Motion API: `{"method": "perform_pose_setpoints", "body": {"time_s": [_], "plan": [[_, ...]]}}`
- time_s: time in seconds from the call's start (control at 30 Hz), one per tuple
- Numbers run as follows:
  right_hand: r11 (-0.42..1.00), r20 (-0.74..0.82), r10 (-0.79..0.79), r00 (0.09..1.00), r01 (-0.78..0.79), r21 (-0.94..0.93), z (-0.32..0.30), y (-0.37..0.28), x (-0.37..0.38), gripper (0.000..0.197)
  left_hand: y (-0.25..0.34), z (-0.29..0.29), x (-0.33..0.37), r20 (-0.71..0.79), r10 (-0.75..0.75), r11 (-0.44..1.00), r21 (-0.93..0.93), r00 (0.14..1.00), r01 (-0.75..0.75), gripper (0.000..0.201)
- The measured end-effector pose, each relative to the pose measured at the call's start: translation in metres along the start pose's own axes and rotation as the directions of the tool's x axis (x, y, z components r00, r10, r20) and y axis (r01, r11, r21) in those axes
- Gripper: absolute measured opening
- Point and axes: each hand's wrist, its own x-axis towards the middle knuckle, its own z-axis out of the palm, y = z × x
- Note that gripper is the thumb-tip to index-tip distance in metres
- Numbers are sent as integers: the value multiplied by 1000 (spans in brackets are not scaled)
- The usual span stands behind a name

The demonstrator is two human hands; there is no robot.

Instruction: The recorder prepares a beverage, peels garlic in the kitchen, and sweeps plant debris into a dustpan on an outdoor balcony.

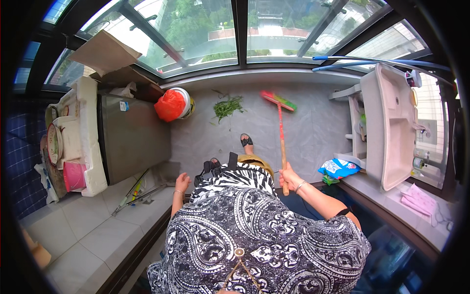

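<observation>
My right hand [290,178] is wrapped round the wooden end of a broom [280,122]. The upper part of its handle is red, and its red and green head rests on the grey floor near the windows. To the left of the broom head lies a loose heap of green leafy stalks [228,107], with a few bits scattered round it. My left hand [182,183] hangs out at my side, away from the broom. Its fingers are curled in and nothing shows in them.
A white bucket [183,98] with a red bag stands left of the leaves, beside a dark grey cabinet [134,142]. On the right are a pale sink [396,117] and a blue and white bag [339,168]. Thin poles [134,193] lie at lower left.
</observation>
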Motion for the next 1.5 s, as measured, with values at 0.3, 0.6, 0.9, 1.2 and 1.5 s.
{"method": "perform_pose_setpoints", "body": {"time_s": [0.3,0.6,0.9,1.2,1.5], "plan": [[965,242,-156,958,96,244,-32,-28,-94,32,17,-5,11,58,8,992,126,998,-15,38],[283,289,-430,855,-176,943,-74,-72,-74,11,-7,-14,7,48,-65,994,88,997,61,37],[-56,181,-862,474,-443,895,-75,-47,-67,25,-4,-16,1,111,-91,967,249,990,61,40],[-161,45,-954,295,-635,755,-8,-74,-54,22,17,2,32,91,74,987,137,993,-86,38],[282,-32,-509,860,202,938,-81,-76,-10,20,-24,8,15,150,65,951,290,987,-107,40]]}}
